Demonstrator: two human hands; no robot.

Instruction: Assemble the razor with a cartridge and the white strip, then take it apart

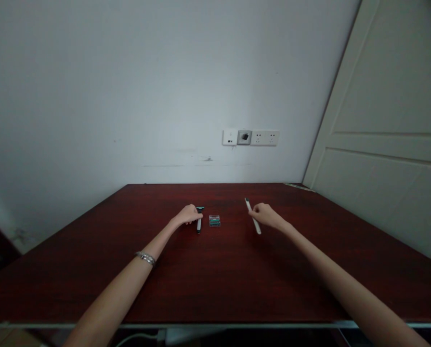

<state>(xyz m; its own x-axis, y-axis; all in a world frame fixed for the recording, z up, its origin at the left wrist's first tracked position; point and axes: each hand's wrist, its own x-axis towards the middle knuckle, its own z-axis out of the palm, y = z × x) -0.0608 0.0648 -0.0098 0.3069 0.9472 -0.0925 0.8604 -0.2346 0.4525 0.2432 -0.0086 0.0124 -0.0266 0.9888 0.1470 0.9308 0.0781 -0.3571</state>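
Note:
My left hand [189,214] pinches a razor [199,224] with a light grey handle and a green-edged head pointing away from me. Just right of it, a small clear case [214,220] with green parts inside lies on the dark red table [215,270]. On the right, my right hand [266,214] grips a slim white stick with a dark green tip [256,226], shaped much like a toothbrush. It slants, its green end farther from me. Whether either long item touches the tabletop is hard to tell.
A white wall [164,96] with a row of sockets [265,138] rises behind the table. A pale panelled door [388,120] stands along the right side. Below the table's front edge a white cable [136,336] shows.

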